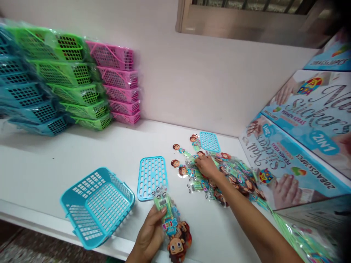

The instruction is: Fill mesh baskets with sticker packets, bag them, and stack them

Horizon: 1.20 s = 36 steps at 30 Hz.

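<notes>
My left hand (150, 233) is closed around a bunch of cartoon-figure packets (172, 226) near the table's front edge, thumb on top of them. My right hand (206, 166) reaches out onto a loose pile of the same packets (230, 179), fingers pinching at one of them. A flat blue perforated lid (152, 177) lies just beyond my left hand. A blue plastic basket (95, 206) stands tilted to its left. A smaller blue lid (210, 141) lies behind the pile.
Wrapped stacks of blue (24, 91), green (71, 80) and pink baskets (119, 84) line the back left wall. Printed sticker cartons (304, 142) stand at the right. The white table (82, 153) ends close to me at the front edge.
</notes>
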Tool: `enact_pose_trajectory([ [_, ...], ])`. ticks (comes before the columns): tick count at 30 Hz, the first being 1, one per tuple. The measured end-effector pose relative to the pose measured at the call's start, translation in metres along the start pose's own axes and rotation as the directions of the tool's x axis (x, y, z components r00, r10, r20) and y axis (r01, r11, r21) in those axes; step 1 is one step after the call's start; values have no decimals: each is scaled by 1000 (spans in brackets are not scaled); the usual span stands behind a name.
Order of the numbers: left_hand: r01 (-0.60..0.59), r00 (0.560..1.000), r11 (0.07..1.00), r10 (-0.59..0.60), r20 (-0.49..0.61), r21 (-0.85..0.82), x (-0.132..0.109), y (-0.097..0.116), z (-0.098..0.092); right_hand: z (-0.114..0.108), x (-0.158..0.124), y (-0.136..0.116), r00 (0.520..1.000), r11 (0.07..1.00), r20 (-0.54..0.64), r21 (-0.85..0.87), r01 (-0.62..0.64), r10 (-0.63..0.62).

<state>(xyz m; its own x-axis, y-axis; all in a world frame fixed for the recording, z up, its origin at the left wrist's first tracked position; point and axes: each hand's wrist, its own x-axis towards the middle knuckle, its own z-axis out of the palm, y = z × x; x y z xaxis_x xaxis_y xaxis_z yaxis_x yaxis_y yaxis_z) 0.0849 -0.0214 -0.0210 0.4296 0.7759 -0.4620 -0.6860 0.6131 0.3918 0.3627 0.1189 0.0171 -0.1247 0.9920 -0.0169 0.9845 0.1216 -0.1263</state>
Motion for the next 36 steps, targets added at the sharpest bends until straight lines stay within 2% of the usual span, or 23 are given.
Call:
enact_pose_trajectory([
  [3,-8,1000,1000,9,29,-26,3,3,7,2,-36,-33,999,998,-44,51,33,-31],
  [5,-24,998,998,27,56,-50,5,2,11,5,-69,-62,997,972,-21,223,79,-76],
  [6,-34,997,998,38,65,-55,6,0,13,8,-85,-77,995,917,7,388,90,-100],
  [8,-44,996,998,47,75,-46,7,-5,12,15,-114,-103,993,753,60,657,39,-104],
  [9,-34,997,999,37,75,-33,6,-9,10,18,-125,-112,992,682,73,731,16,-101],
  [10,-13,997,1000,14,71,-20,5,-12,8,21,-133,-118,992,658,72,753,15,-105],
  [12,47,997,999,-47,58,1,2,-17,1,25,-142,-118,988,701,46,710,70,-146],
  [14,93,995,996,-93,39,16,-2,-19,-5,28,-141,-104,989,801,22,589,103,-144],
  [17,106,994,994,-107,11,30,-7,-19,-10,32,-130,-66,999,975,-47,221,6,5],
  [19,96,995,995,-97,15,25,-11,-17,-9,36,-119,-43,997,997,-68,-64,-34,29],
  [21,79,996,997,-79,31,13,-14,-16,-6,40,-109,-29,999,979,-34,-205,-8,1],
  [23,56,997,998,-56,44,5,-16,-15,-3,44,-106,-28,999,975,-15,-221,25,-29],
  [28,34,997,999,-35,64,7,-17,-13,1,48,-116,-44,998,982,-33,-182,41,-48],
  [34,43,997,999,-44,59,17,-18,-15,0,44,-112,-27,996,994,15,-54,92,-91],
  [36,45,997,999,-46,56,24,-18,-16,0,39,-108,-29,996,996,5,-17,87,-87],
])
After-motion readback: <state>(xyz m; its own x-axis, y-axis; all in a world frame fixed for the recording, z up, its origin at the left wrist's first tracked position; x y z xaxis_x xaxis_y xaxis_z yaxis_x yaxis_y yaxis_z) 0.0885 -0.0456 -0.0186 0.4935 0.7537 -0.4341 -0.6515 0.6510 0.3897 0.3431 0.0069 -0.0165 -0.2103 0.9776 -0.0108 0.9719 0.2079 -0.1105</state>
